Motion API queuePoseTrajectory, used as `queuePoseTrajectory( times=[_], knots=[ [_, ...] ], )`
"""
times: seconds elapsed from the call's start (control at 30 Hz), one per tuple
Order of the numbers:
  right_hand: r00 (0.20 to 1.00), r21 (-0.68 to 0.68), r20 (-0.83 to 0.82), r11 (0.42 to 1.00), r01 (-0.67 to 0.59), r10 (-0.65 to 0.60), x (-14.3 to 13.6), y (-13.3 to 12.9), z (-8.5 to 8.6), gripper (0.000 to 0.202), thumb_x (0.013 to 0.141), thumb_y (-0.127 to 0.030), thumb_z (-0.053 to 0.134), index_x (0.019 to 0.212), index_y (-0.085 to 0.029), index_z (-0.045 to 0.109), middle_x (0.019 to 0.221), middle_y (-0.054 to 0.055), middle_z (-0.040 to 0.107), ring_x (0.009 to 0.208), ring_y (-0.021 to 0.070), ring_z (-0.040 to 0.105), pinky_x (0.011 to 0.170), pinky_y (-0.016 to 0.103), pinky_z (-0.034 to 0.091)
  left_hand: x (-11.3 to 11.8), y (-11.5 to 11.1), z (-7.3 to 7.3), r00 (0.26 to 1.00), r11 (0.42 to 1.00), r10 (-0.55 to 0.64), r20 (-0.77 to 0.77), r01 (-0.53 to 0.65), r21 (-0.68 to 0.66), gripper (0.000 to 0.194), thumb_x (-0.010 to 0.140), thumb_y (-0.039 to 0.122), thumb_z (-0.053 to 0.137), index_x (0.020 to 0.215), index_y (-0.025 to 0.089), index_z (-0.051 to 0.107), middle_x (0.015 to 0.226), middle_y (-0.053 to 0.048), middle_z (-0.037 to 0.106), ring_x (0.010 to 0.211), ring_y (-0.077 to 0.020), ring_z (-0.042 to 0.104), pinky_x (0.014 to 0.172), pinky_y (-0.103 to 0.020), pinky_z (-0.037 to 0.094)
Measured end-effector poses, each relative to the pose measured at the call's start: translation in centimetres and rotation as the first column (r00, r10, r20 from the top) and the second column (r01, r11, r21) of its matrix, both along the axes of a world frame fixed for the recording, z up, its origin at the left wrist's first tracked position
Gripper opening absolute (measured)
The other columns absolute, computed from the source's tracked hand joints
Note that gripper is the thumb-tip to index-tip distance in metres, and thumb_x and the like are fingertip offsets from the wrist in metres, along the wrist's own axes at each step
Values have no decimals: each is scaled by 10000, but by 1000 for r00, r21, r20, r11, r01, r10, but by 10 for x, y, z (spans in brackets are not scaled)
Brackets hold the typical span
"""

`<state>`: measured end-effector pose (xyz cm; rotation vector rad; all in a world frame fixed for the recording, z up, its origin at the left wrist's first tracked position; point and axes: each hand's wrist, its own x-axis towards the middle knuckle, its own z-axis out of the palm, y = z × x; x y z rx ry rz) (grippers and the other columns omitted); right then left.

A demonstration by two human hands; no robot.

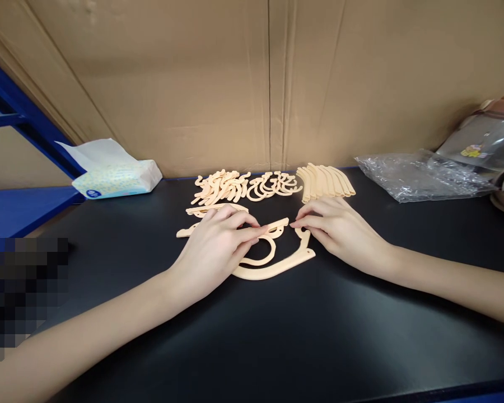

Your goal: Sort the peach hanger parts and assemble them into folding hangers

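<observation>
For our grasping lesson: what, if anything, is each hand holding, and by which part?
The left hand pinches a pale piece just behind its exposed end; whether the right hand holds anything cannot be told.

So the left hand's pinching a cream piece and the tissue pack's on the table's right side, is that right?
Not quite: the tissue pack is on the left side of the black table, as the head view shows. The left hand is indeed pinching a cream piece.
</observation>
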<state>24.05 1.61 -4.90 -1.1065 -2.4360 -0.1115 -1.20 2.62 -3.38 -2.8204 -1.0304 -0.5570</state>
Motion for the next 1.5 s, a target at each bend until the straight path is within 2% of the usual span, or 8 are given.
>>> queuePoseTrajectory(
  times=[0.33,0.53,0.6,0.87,1.03,1.17,1.33,1.5],
  knots=[
    [991,-69,-135,998,-11,1,13,13,-2,245,891,-142,529,767,-218,726,883,42,638,863,181,584,791,344,442,3,-8,0,1000,999,14,8,-14,40,255,947,203,444,1050,233,676,1091,6,705,989,-204,563,837,-365,372],
    [989,-192,-139,981,30,-58,14,12,5,272,873,-114,497,688,-198,677,905,19,658,800,150,619,739,295,468,10,-18,2,975,974,-223,-27,221,-54,400,907,423,508,1211,181,602,1294,-88,590,1168,-247,514,986,-392,395],
    [995,-152,-67,987,57,-68,11,7,7,271,871,-105,462,707,-194,658,892,21,667,805,161,625,735,297,463,10,-19,1,969,966,-241,-49,236,-102,452,884,477,539,1221,182,597,1319,-98,567,1225,-260,487,1035,-406,377],
    [995,40,-7,994,102,-102,2,-1,1,16,875,-213,512,861,-205,513,767,-1,624,652,140,581,564,250,395,10,-17,0,972,948,-231,32,233,-219,295,953,230,430,1198,238,593,1356,-59,533,1268,-211,471,1062,-371,380],
    [972,80,43,971,225,-229,3,3,0,181,858,-358,584,841,-201,495,753,14,605,656,161,566,537,260,383,10,-17,1,979,947,-202,34,205,-248,280,947,238,438,1183,242,589,1350,-62,526,1267,-217,465,1113,-437,312],
    [946,193,160,948,251,-283,4,-1,2,233,887,-394,527,803,-177,543,812,66,628,721,202,593,620,315,426,10,-16,1,980,944,-195,35,197,-264,239,922,264,486,1133,241,596,1400,-74,467,1387,-277,291,1115,-484,299],
    [975,88,125,981,172,-182,3,-1,4,148,897,-208,455,754,-201,495,763,44,600,720,187,590,638,297,438,10,-16,1,976,919,-213,46,216,-329,150,941,241,447,1017,221,575,1471,-69,385,1420,-280,228,1113,-483,313],
    [985,-174,-57,973,148,-160,3,4,14,123,957,-280,363,849,-229,388,664,-21,548,513,134,509,496,256,383,11,-17,0,975,926,-215,56,222,-304,166,965,232,390,1057,215,528,1442,-89,433,1388,-247,311,1115,-448,319]
  ],
)
